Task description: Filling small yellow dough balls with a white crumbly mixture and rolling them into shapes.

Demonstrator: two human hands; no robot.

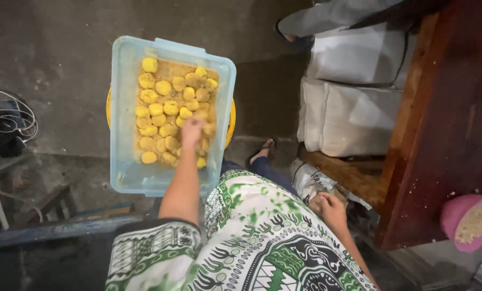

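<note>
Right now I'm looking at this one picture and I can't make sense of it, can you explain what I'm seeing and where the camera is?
The camera sits on a person's head and looks straight down, so you see their patterned green and white garment and both bare arms. The left hand reaches into a clear pale-blue plastic tub of round yellow crumb-coated pieces; whether it grips one cannot be told. The right hand rests by a dark red wooden table, fingers curled. A pink bowl of crumbs stands at the right edge. The floor is grey concrete.

Rough grey concrete floor [58, 48], dim light. Dark red-brown wooden table [445, 124] at right w/ white stuffed sacks [354, 116] beside it.
</note>
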